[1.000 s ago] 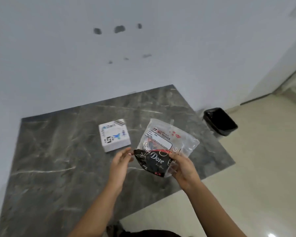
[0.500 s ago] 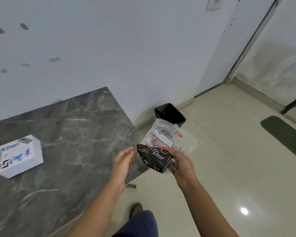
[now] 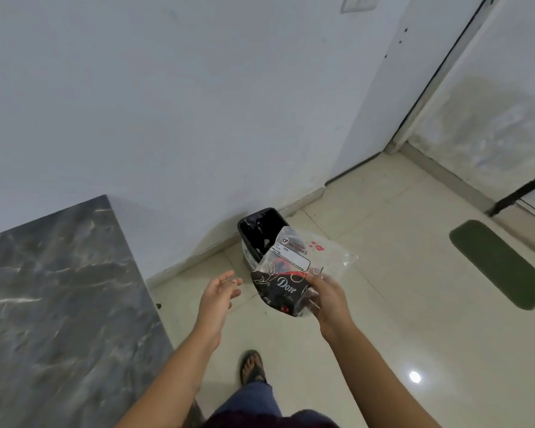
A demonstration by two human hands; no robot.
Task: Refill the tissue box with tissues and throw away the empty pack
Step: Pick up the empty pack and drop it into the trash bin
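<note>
My right hand (image 3: 328, 296) grips the empty tissue pack (image 3: 292, 267), a crumpled clear plastic wrapper with a black printed band and a white label. The pack hangs in the air in front of a small black bin (image 3: 258, 230) with a dark liner, which stands on the floor against the wall; the pack's upper edge overlaps the bin's near side. My left hand (image 3: 218, 293) is a little left of the pack, fingers spread, holding nothing. The tissue box is out of view.
A dark marble table (image 3: 59, 304) fills the lower left, its corner close to my left forearm. Pale tiled floor (image 3: 383, 304) stretches to the right with a green mat (image 3: 501, 264) on it. My sandalled foot (image 3: 252, 366) is on the floor below.
The view has swung right, away from the table; the tissue box has left the frame. The pack in my right hand is now over the floor close to the bin. My left hand has opened wider.
</note>
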